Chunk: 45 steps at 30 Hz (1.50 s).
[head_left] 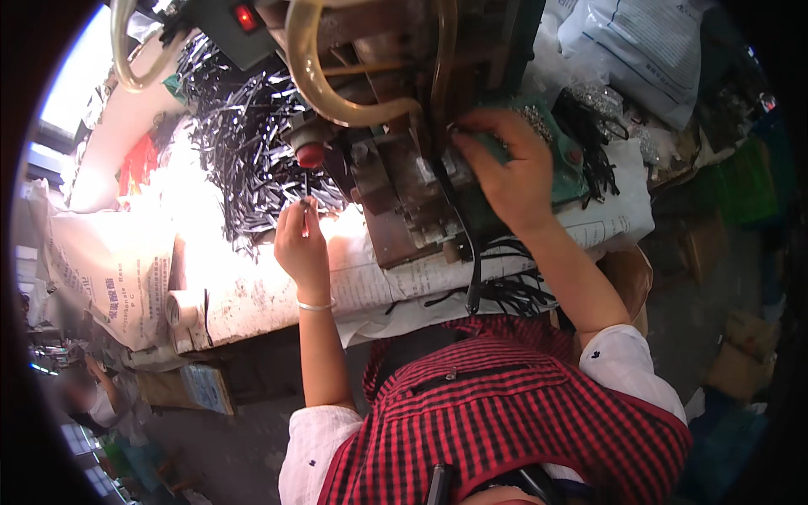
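Observation:
My left hand (pixel 303 248) is closed in a pinch on a slim black eyeglass temple (pixel 307 190), just below a red push button (pixel 310 155) on the machine. To the right, my right hand (pixel 518 172) reaches to the machine's middle with thumb and forefinger together. A tiny shiny metal part (pixel 455 128) shows at those fingertips; its exact shape is too small to tell. Another black temple (pixel 462 215) sits in the machine's fixture (pixel 412 189), its long end hanging down toward me. Neither hand touches that one.
A big heap of black temples (pixel 244 135) lies left of the machine. At right are small metal parts (pixel 534 122), more temples (pixel 599 164) and a white sack (pixel 644 50). Clear hoses (pixel 311 67) hang in front of the machine. A tape roll (pixel 181 310) stands at the table's left edge.

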Tool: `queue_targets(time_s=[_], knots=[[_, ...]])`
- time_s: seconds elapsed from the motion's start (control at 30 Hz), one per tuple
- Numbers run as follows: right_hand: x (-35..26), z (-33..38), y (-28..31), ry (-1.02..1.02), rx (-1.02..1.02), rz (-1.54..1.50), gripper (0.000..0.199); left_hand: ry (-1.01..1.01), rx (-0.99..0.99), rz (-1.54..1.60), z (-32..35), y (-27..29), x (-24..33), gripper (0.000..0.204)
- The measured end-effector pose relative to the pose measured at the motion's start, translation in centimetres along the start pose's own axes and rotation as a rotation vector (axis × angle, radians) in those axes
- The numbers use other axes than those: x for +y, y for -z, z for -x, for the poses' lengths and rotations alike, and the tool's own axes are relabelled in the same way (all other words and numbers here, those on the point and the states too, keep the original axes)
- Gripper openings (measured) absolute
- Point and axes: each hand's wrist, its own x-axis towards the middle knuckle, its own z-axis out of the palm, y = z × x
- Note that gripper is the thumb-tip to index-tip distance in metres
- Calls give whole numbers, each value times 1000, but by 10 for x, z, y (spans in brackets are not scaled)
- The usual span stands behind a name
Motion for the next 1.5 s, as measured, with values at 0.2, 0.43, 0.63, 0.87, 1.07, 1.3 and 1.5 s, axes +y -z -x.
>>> queue_targets(time_s=[0.2, 0.43, 0.63, 0.87, 1.07, 1.3, 1.5], knots=[[0, 22, -20, -219, 109, -326, 33, 179, 80, 335, 21, 21, 22, 6], [-26, 14, -22, -341, 28, -640, 47, -334, 239, 604, -21, 63, 119, 20], [-57, 14, 5, -258, -133, -460, 50, -763, -19, 389, -17, 67, 151, 26], [74, 7, 67, -269, 305, -105, 41, -904, 54, 428, -23, 27, 158, 22], [79, 46, 77, -291, -116, 541, 19, -894, 50, 417, -23, 26, 161, 21], [90, 39, 42, -135, -98, 761, 10, -570, 4, 472, 43, 26, 152, 30], [82, 37, 40, -263, -46, 673, 4, -479, -903, -65, 96, -10, 186, 57]])
